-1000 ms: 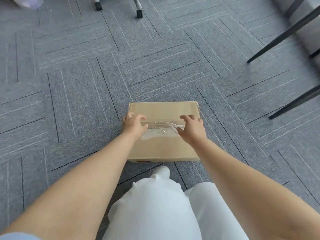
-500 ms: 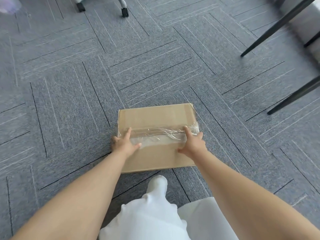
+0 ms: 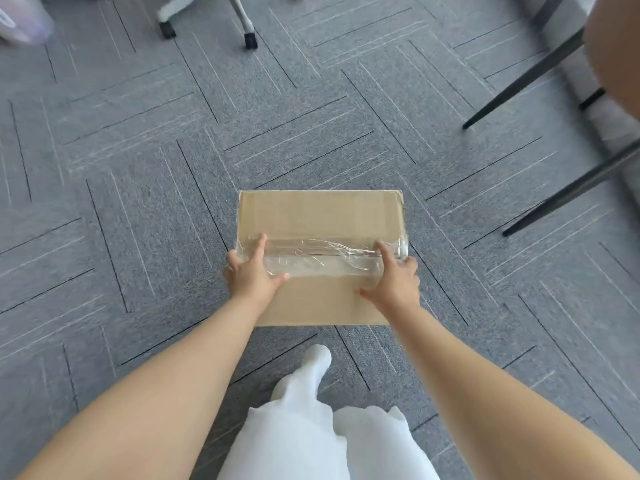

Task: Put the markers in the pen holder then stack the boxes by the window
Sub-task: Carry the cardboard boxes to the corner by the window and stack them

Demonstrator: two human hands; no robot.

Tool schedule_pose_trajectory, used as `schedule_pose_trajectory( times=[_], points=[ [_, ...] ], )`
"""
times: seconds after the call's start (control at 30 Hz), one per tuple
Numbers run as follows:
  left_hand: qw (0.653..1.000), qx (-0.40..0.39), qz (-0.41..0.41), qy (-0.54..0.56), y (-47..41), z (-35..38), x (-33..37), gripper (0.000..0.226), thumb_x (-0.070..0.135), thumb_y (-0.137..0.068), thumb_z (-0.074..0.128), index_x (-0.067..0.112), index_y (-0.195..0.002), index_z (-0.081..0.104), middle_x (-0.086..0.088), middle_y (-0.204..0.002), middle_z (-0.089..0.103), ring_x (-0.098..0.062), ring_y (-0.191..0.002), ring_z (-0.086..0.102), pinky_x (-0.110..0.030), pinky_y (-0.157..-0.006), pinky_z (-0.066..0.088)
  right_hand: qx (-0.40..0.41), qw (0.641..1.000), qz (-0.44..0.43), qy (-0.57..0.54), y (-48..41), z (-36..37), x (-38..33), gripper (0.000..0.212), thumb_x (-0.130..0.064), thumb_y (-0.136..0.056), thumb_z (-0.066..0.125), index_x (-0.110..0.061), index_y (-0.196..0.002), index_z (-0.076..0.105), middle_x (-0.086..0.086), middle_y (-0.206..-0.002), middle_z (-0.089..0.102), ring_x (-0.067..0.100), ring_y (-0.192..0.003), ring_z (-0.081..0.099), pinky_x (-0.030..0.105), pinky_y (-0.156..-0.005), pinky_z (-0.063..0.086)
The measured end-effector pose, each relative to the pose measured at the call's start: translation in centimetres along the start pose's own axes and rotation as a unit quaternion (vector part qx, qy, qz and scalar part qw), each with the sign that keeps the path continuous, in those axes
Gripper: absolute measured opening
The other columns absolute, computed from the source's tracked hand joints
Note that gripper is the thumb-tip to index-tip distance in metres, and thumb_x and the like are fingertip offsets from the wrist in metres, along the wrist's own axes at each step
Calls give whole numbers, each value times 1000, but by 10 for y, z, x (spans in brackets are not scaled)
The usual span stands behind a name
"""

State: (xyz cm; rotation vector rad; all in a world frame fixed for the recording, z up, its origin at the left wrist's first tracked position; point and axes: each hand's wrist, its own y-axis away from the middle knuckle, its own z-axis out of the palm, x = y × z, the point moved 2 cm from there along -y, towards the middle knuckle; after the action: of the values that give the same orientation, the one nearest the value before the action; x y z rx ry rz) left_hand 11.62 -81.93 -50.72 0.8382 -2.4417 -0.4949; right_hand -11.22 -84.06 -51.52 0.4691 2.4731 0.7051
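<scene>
The cardboard box [image 3: 320,216] sits between both hands; left hand [image 3: 252,273] grips its left edge, right hand [image 3: 394,280] its right edge; thumbs and forefingers lie spread on its taped top.

Grey carpet tiles [image 3: 138,174], line pattern. White castor chair legs [image 3: 242,19] at top; black slanted legs [image 3: 519,90] at right.

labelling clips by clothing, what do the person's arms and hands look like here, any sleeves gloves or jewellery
The left arm and right arm are bare down to the frame's lower edge; no sleeve shows. The left hand and right hand are ungloved, with no ring, watch or bracelet visible. Loose white trousers show between the arms.
</scene>
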Motion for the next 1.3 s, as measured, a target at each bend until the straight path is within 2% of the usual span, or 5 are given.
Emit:
schedule_pose_trajectory(
  times=[0.27,0.67,1.0,1.13,1.3],
  points=[
    [998,16,41,36,122,-139,73,82,35,-77,73,41,-143,26,-16,-144,18,-37,-125,32,-41,-100,38,45,999,-5,-25,126,-148,-41,93,-26,-65,83,-47,-137,28,15,-143,23,41,-122,42,51,-101,41],
    [988,61,138,39,309,-308,164,81,36,-78,72,43,-144,24,-16,-147,15,-37,-129,30,-45,-101,39,140,987,-40,-73,317,-335,-61,91,-29,-63,83,-47,-135,30,15,-143,25,38,-121,45,48,-101,44],
    [965,36,258,-9,390,-330,213,80,42,-80,68,44,-145,19,-17,-147,12,-36,-124,32,-40,-93,44,231,962,17,-142,415,-396,-11,92,-26,-67,82,-47,-139,28,13,-148,19,36,-128,40,45,-105,41],
    [946,-3,323,-37,416,-310,225,81,43,-80,67,44,-145,18,-18,-149,9,-40,-126,29,-46,-101,42,268,944,74,-176,454,-390,25,94,-27,-66,82,-46,-141,27,13,-148,19,36,-130,37,46,-106,40],
    [908,-43,409,-79,465,-287,221,80,42,-80,68,43,-145,20,-16,-150,9,-40,-130,26,-45,-100,41,308,915,155,-209,525,-361,69,95,-28,-67,82,-43,-142,26,15,-149,17,37,-132,35,44,-106,37]
  ],
)
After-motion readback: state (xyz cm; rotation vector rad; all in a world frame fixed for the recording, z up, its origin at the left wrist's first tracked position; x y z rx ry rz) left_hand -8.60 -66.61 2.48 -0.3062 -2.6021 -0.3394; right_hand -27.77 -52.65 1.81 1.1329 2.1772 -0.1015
